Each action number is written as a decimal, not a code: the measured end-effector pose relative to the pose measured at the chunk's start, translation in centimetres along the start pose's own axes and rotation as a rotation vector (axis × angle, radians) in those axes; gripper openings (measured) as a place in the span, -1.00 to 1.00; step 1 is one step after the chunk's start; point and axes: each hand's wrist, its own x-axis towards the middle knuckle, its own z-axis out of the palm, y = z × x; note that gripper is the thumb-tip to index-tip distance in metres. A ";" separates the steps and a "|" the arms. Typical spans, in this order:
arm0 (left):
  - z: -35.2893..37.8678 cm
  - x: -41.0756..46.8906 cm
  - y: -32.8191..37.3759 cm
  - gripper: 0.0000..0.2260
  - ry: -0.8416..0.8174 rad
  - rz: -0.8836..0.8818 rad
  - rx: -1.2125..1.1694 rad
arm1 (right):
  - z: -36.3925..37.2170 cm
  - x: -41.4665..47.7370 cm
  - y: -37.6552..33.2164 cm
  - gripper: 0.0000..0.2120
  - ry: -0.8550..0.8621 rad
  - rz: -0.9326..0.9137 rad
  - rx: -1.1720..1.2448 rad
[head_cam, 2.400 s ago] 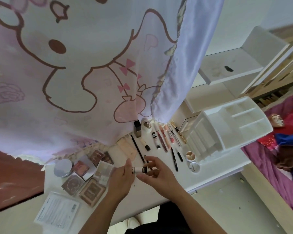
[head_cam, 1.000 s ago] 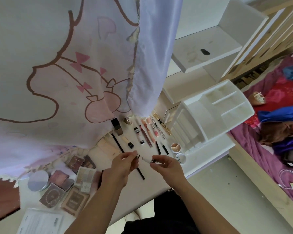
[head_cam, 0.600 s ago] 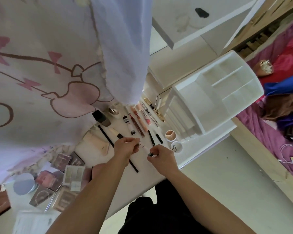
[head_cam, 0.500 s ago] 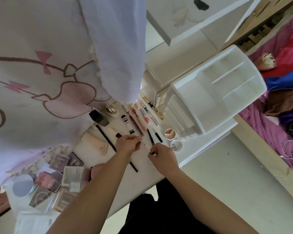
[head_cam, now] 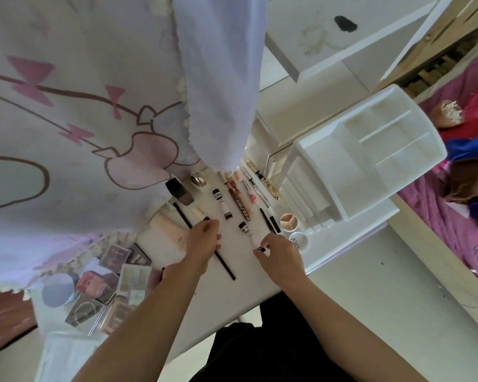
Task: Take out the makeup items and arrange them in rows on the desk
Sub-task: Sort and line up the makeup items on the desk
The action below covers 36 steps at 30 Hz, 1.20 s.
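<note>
Setting down what looks like one of the last pieces, the person is working right beside the white organizer (head_cam: pixel 370 161). The right hand (head_cam: pixel 280 253) is pinching the near end of a small white tube (head_cam: pixel 251 235), thumb and forefinger closed on it. The tube is lying flat on the desk (head_cam: pixel 238 301), just out from the organizer's front corner, under the row of tubes and pencils (head_cam: pixel 239 201).

The left hand (head_cam: pixel 203 241) is hovering with fingers curled over a long black pencil (head_cam: pixel 224 265), a bit further from the organizer. It's too hard to tell whether it's actually gripping anything.

Progress-wise, nothing is showing in the organizer's open top compartments, so the taking-out part is probably about done. The sticks next to the organizer are lining up pretty neatly. The palettes (head_cam: pixel 116 274), way over on the far side from the organizer, are overlapping in a heap, and two little round pots (head_cam: pixel 289 223) are sitting at its foot. So the tidying into rows is likely what's left.
</note>
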 end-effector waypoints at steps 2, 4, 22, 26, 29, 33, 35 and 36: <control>-2.5 -0.3 -0.8 -0.81 0.062 0.112 0.129 | 0.1 -0.2 -0.5 -0.80 0.026 -0.020 -0.027; -5.3 -0.5 -1.7 -0.83 0.126 0.241 0.319 | 0.2 -0.5 -1.5 -0.81 0.038 -0.065 -0.066; -14.4 -8.0 -16.5 -0.69 0.372 0.313 0.598 | 7.9 -4.2 -10.0 -0.63 -0.224 -0.449 -0.295; -15.2 -8.3 -17.9 -0.66 0.373 0.272 0.572 | 9.3 -4.3 -12.1 -0.52 -0.238 -0.533 -0.327; -15.8 -8.4 -18.8 -0.65 0.391 0.218 0.539 | 10.5 -4.6 -13.3 -0.51 -0.259 -0.601 -0.355; -15.5 -8.3 -18.8 -0.66 0.399 0.168 0.490 | 11.1 -4.3 -15.0 -0.57 -0.284 -0.712 -0.393; -15.7 -7.9 -18.8 -0.68 0.388 0.157 0.499 | 11.6 -3.8 -16.3 -0.55 -0.285 -0.789 -0.486; -15.9 -7.7 -18.9 -0.70 0.385 0.152 0.515 | 12.0 -3.7 -16.8 -0.54 -0.295 -0.841 -0.557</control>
